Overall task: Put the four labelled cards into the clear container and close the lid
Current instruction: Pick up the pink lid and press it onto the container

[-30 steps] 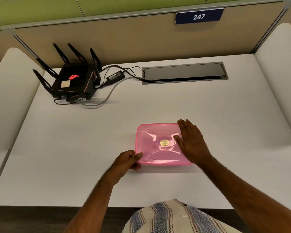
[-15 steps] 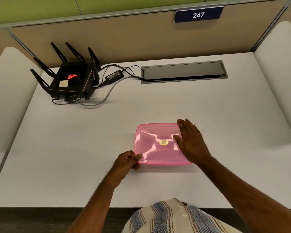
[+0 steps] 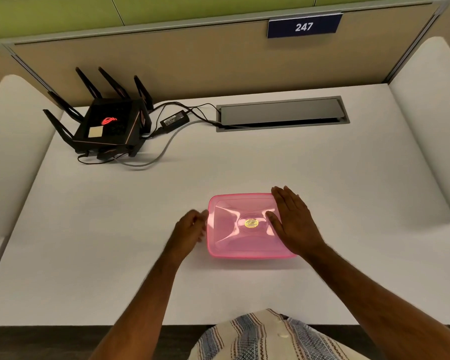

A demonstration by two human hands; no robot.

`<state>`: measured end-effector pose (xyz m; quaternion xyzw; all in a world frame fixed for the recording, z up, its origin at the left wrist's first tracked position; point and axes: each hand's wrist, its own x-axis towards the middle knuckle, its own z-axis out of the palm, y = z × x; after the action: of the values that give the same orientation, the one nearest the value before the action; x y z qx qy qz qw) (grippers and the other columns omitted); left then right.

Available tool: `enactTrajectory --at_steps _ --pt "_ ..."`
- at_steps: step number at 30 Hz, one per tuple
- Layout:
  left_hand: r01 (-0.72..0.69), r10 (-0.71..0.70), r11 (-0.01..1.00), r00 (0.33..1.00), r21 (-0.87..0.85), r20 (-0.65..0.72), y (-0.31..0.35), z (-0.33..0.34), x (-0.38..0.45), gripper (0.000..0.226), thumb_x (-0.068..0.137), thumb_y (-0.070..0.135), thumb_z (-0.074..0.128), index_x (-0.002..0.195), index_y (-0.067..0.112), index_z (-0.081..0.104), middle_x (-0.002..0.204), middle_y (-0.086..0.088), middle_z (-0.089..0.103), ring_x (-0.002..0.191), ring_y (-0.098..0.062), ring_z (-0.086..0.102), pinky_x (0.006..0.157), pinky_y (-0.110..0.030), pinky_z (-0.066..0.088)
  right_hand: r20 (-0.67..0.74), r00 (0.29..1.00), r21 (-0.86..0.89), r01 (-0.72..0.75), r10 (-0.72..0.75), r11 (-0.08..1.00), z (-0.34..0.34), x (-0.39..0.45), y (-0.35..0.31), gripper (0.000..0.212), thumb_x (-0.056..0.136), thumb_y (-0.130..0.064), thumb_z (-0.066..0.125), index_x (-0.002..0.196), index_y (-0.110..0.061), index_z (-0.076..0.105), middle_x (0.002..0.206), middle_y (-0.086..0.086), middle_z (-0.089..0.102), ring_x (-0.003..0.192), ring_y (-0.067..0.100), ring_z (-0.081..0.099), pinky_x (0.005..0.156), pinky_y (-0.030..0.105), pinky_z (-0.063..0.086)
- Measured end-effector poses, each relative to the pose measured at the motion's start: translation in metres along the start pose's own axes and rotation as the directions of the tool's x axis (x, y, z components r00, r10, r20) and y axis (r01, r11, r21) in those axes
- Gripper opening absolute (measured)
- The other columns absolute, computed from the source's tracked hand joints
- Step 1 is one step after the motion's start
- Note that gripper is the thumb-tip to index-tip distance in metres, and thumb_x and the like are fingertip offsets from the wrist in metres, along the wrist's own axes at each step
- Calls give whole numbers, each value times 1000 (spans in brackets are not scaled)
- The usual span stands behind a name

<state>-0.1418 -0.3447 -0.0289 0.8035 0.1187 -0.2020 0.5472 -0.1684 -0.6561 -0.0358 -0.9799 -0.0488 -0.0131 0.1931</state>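
I see the pink lid (image 3: 240, 224) seated on the container (image 3: 244, 255), which sits on the white tabletop (image 3: 115, 242) toward its near edge, a little right of the middle. A small gold sticker (image 3: 251, 223) marks the lid's centre. My right hand (image 3: 294, 222) lies flat on the lid's right side, fingers straight and together, palm down. My left hand (image 3: 190, 228) is at the container's left edge, blurred; its fingers look curled, and I cannot tell whether they pinch the rim or only touch it. The cards do not show through the pink plastic, so I cannot tell where they are. At the far left corner stands a black router (image 3: 109, 126) with its antennas up, cabled past a power adapter (image 3: 174, 121) to the grey cable hatch (image 3: 281, 113) along the far edge.
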Motion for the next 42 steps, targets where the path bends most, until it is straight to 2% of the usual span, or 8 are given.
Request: enactTrajectory --at_steps 4,9,21,27,33,36,39,42 --pt "16 -29 977 998 -212 -58 23 13 26 11 95 30 63 99 25 72 102 1 74 93 -21 69 80 -35 58 0 1000 0 4 -4 1000 1 0 0 65 105 -55 28 158 -18 24 163 2 33 154 19 19 123 44 23" --pt "99 -121 910 992 -402 -29 35 27 34 23 86 26 76 107 15 77 112 -3 75 111 -22 67 102 -39 50 -2 1000 1 3 -3 1000 0 0 1 66 105 -56 27 158 -18 24 162 2 33 154 18 19 123 43 23" --pt "113 -176 862 981 -494 -84 37 33 40 15 84 10 78 98 15 78 107 -3 77 106 -18 70 101 -37 52 3 1000 -4 13 -13 1000 -2 1 1 65 104 -53 31 158 -16 27 162 2 34 153 19 21 124 45 22" --pt "98 -139 861 989 -499 -46 36 33 34 24 85 21 78 107 11 77 108 -7 76 109 -23 69 100 -37 52 2 1000 5 19 -19 1000 -5 0 1 64 104 -51 35 158 -16 27 164 1 32 154 17 18 124 44 21" --pt "32 -69 954 991 -299 -115 41 29 23 28 89 30 73 116 23 70 116 9 70 108 -7 65 90 -24 51 9 999 236 -38 37 971 -12 -3 0 64 105 -50 34 161 -23 19 168 -6 19 155 9 9 126 37 13" --pt "-9 -8 992 991 -128 -133 30 25 6 39 86 38 76 119 28 59 116 13 63 99 -3 65 75 -19 50 6 982 422 -173 188 890 -19 -15 4 68 102 -55 42 159 -25 21 164 -6 27 150 9 22 120 31 21" --pt "4 3 999 990 47 -143 10 21 -17 40 80 48 78 106 31 52 106 6 62 88 -11 65 68 -23 49 72 935 488 -336 347 806 -25 -38 10 72 91 -68 52 148 -30 32 138 -3 50 123 14 50 100 33 44" --pt "106 -99 986 993 126 -63 -6 16 -39 50 71 69 73 95 30 51 93 1 64 81 -19 65 68 -33 53 240 864 532 -498 443 684 -30 -63 14 78 76 -86 48 132 -33 38 94 -6 65 86 14 65 72 33 52"
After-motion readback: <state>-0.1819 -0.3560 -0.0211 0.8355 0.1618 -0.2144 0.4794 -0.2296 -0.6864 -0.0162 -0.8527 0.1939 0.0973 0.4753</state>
